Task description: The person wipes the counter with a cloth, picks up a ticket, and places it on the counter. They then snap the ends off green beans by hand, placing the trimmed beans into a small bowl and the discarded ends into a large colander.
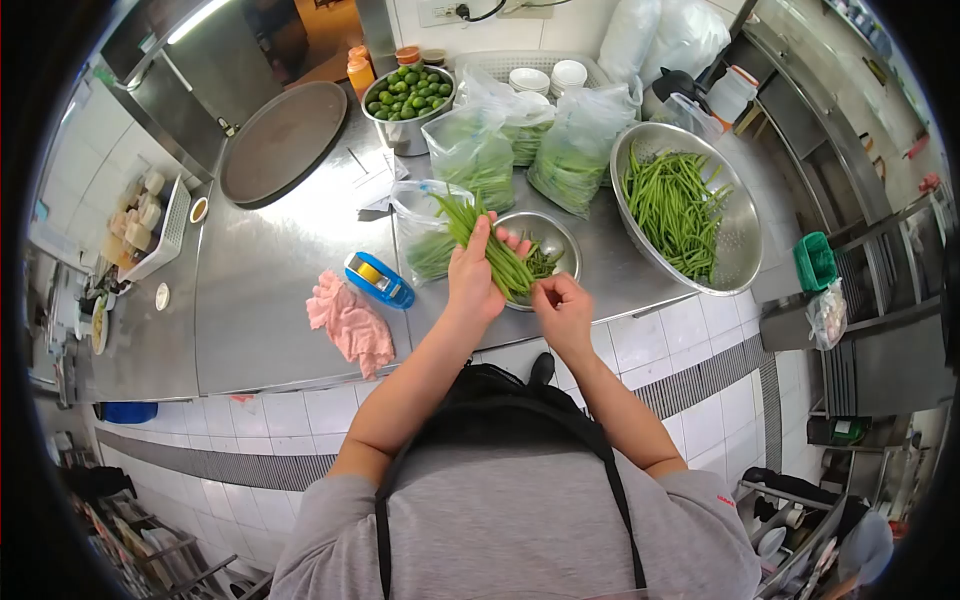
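A bundle of green beans (492,252) lies in my left hand (478,275), whose fingers wrap round it. At the bundle's lower end, my right hand (563,312) is closed in a pinch; what sits between its fingertips is too small to make out. Under the bundle stands a small metal bowl (566,240) with short bean pieces (542,262) in it. To the left, an open plastic bag (428,240) holds more beans. A large metal colander (742,235) at the right carries a heap of long green beans (675,215).
Filled plastic bags (575,160) and a pot of limes (408,95) stand behind my hands. On the steel counter (260,310) at left lie a blue tape dispenser (380,280), a pink cloth (350,325) and a round brown tray (285,145). The counter's front edge is close to me.
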The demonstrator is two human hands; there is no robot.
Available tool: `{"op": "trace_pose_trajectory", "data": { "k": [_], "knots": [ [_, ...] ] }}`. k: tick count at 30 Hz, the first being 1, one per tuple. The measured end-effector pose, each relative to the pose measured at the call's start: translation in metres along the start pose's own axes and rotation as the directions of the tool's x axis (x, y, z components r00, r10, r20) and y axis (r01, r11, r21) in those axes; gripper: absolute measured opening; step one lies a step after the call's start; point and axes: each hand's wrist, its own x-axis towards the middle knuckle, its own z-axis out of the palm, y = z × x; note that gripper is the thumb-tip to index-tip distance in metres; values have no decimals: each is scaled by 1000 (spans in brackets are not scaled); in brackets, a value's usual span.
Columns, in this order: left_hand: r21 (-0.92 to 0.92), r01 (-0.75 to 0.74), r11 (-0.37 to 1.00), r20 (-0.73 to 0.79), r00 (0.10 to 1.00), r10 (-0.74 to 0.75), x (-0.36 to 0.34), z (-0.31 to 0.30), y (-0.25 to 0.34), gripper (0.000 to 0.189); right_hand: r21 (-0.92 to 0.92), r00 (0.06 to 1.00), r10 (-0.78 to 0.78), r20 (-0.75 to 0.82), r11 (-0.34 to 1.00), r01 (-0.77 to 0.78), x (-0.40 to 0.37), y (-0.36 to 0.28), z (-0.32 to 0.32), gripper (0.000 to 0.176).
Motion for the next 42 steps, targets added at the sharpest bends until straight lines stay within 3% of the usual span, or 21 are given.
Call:
{"op": "trace_pose_trajectory", "data": {
  "k": [1, 2, 3, 4, 10, 14, 15, 16, 17, 19, 21, 23, 27, 30, 31, 32, 36, 38, 39, 41, 42],
  "knots": [
    [-24, -13, 1000, 123, 992, 15, 6, -9, -3, 21, -2, 1000, 3, -5, 1000, -3, -1, 5, -1, 5],
    [-52, -26, 998, 242, 969, 38, 12, -17, -7, 20, 351, 983, 182, 16, 920, -176, -2, 12, -1, 5],
    [-52, -29, 998, 243, 969, 41, 14, -19, -8, 20, 650, 938, 332, 102, 691, -316, 0, 8, 1, 5],
    [-120, 58, 991, 274, 961, -23, 15, -20, -8, 20, 822, 940, 325, 104, 504, -265, 2, 4, 1, 4],
    [-127, 166, 978, 317, 941, -118, 10, -24, 2, 18, 924, 887, 400, 232, 194, -329, 7, -4, 3, 3],
    [72, 106, 992, 209, 971, -119, 6, -34, 19, 19, 940, 929, 343, 141, 248, -234, 30, 8, -6, 4],
    [71, 105, 992, 210, 971, -118, 6, -35, 23, 19, 646, 971, 222, 87, 730, -224, 38, 10, -9, 4],
    [236, 111, 965, 202, 966, -161, 5, -36, 25, 19, 154, 991, 89, 104, 982, -105, 42, 12, -11, 5],
    [396, 116, 911, 190, 960, -205, 3, -36, 27, 19, 150, 991, 92, 100, 983, -106, 44, 14, -12, 5],
    [484, 104, 869, 187, 957, -219, 1, -36, 29, 18, -187, 944, -233, 234, 942, 279, 53, 4, -15, 9],
    [565, 89, 820, 179, 957, -227, 1, -33, 30, 17, -156, 923, -299, 244, 927, 341, 59, -16, -19, 12],
    [632, 140, 762, 134, 949, -286, 0, -33, 32, 18, -315, 707, -639, 305, 633, 708, 67, -35, -20, 12],
    [671, 128, 730, 159, 937, -311, 0, -31, 32, 20, -350, 544, -621, 564, 417, 839, 76, -31, -27, 16],
    [655, 159, 739, 136, 937, -322, 0, -31, 35, 19, -283, 616, -633, 468, 553, 784, 71, -20, -19, 13],
    [608, 187, 772, 185, 912, -366, 1, -33, 37, 19, -138, 875, -331, 354, 907, 399, 64, -18, -16, 11],
    [559, 219, 800, 234, 883, -406, 2, -35, 39, 19, 59, 946, 77, 314, 993, -101, 60, -15, -14, 9],
    [594, 246, 766, 234, 858, -457, 4, -44, 43, 19, 185, 946, 167, 277, 957, -223, 64, -7, -17, 9],
    [692, 186, 698, 216, 869, -445, 4, -45, 43, 18, -144, 930, -218, 297, 952, 269, 62, -15, -20, 17],
    [694, 187, 695, 219, 865, -451, 4, -43, 42, 18, -149, 932, -216, 292, 952, 267, 65, -22, -23, 17],
    [786, 161, 597, 169, 873, -458, 1, -42, 40, 17, -354, 642, -651, 405, 536, 766, 74, -35, -27, 22],
    [788, 165, 593, 166, 871, -463, 0, -42, 39, 17, -357, 647, -648, 403, 539, 763, 77, -36, -29, 22]
  ]
}}
